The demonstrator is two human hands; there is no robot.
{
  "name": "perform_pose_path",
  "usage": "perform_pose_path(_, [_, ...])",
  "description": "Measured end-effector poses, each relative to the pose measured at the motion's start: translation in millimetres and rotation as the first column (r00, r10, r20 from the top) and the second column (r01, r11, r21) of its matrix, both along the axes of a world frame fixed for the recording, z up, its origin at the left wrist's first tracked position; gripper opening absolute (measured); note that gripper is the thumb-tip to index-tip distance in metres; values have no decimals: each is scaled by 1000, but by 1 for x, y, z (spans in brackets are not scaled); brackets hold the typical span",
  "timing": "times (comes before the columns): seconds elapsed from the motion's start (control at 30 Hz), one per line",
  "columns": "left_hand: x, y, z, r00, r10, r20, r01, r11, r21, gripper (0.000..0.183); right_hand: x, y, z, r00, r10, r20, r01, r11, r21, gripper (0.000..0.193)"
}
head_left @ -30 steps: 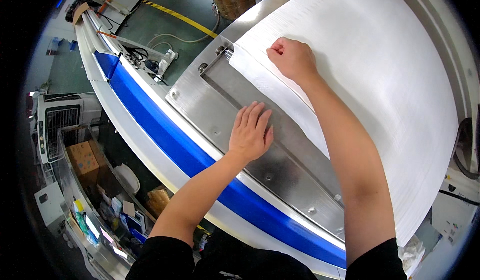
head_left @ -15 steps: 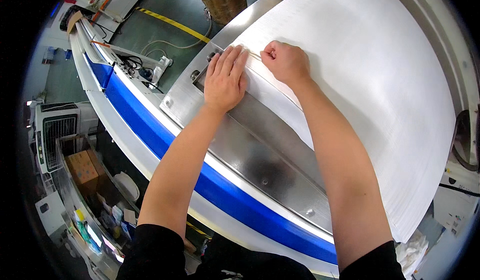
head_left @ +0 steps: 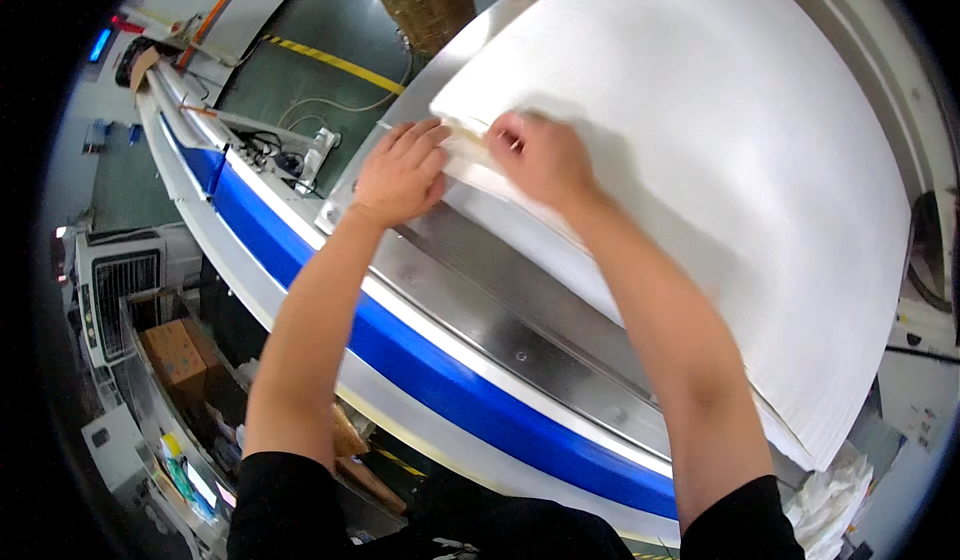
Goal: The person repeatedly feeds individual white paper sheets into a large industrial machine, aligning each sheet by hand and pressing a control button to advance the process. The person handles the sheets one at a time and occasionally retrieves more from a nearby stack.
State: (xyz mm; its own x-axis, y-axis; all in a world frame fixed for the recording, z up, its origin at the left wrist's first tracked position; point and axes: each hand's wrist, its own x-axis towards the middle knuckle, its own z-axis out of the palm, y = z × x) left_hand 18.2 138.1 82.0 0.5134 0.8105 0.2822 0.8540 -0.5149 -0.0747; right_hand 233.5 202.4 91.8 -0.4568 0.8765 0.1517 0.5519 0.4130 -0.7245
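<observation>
A large stack of thin white sheets [head_left: 700, 180], perhaps paper or fabric, lies on a metal plate [head_left: 520, 305]. At its near left corner, the layered edge between my hands looks loosened, with a cream-coloured band showing. My right hand [head_left: 548, 160] is curled closed at this edge, its fingertips pinching the sheets; motion blurs how many layers it grips. My left hand [head_left: 402, 175] rests just left of the corner, palm down, fingers stretched and slightly bent, their tips beside the sheet edge. Nothing shows inside the left hand.
A blue and white curved machine edge [head_left: 440, 390] runs between me and the plate. Beyond the plate stands a brown wrapped drum-like container [head_left: 425, 5]. Lower left, a bin holds a cardboard box [head_left: 178, 355]. White crumpled plastic [head_left: 832, 500] hangs at lower right.
Both hands have moved nearer to me and left, and the stack's corner edge has shifted with them. The left hand has come off the flat sheet edge.
</observation>
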Motion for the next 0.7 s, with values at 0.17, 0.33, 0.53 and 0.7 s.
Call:
perform_pose_path(0.17, [2,7,32,976,93,-199,-163,913,-373,47,107,-118,7,887,-259,383,281,960,-1,35])
perform_pose_path(0.33, [45,22,55,880,38,-474,-257,876,-407,56,305,-213,-7,592,-510,624,562,816,134,41])
perform_pose_path(0.53, [47,51,-7,680,-70,-730,-272,901,-339,41,546,-317,-1,254,-580,774,718,649,251,58])
perform_pose_path(0.7, [-37,84,-54,788,-41,-614,-103,975,-197,29,682,-368,2,140,-510,849,826,533,185,62])
